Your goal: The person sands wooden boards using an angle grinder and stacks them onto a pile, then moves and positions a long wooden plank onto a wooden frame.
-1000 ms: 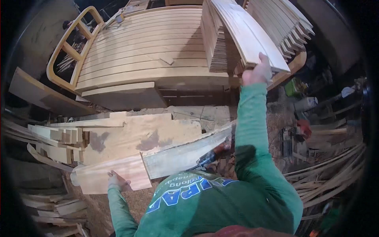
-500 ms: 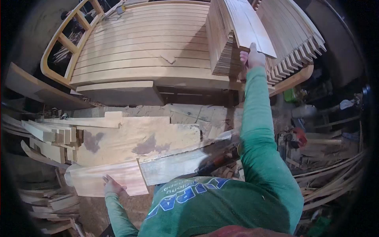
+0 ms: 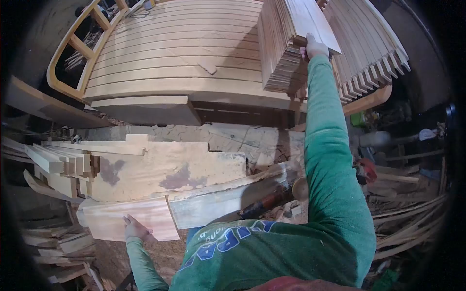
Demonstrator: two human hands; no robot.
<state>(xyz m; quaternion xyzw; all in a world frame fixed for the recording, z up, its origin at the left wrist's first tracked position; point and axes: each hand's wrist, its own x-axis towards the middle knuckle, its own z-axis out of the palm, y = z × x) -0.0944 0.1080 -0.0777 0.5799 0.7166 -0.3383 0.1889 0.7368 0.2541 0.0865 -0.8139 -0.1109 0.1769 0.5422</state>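
My right hand (image 3: 316,49) reaches far forward with the thumb on top of a thin wooden board (image 3: 310,22) and the fingers curled under its near end. This board lies on top of a tall stack of similar boards (image 3: 279,60), with their edges roughly lined up. At the lower left, my left hand (image 3: 137,229) rests on another thin, pale reddish board (image 3: 109,219), fingers spread over its face. That board lies beside a long grey-white plank (image 3: 206,208).
The stack stands on a large slatted wooden panel (image 3: 170,53) with a curved frame (image 3: 73,41) at its left. More boards fan out at the right (image 3: 361,43). A power tool (image 3: 267,203) lies near my body. Timber pieces (image 3: 58,162) and scraps surround the work area.
My right hand has moved forward, and the top board has slid farther onto the stack. My left hand stays on its board. The view has shifted slightly.
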